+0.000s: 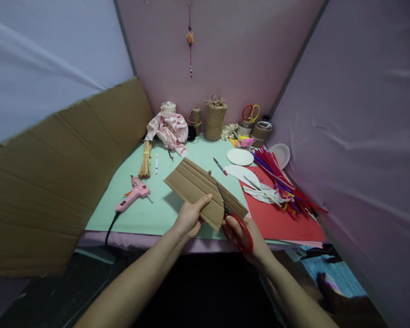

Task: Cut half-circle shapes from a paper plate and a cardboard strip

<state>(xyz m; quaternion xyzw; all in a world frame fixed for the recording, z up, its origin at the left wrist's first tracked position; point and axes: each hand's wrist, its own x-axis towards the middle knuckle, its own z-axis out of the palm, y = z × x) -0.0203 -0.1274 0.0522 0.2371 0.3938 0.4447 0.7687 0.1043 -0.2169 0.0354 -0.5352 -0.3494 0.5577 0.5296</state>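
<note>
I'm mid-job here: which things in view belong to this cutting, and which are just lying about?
In the job:
- cardboard, held by the left hand
- scissors, in the right hand, blades at the cardboard

Apparently just lying about:
- pink glue gun
- bundled sticks
- white oval
- pipe cleaners
- large twine spool

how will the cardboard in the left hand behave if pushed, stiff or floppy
The cardboard is probably fairly stiff: it juts from the left hand without visibly drooping. It would likely bend more easily along its ridged lines, and may give where the scissors cross it.
</note>
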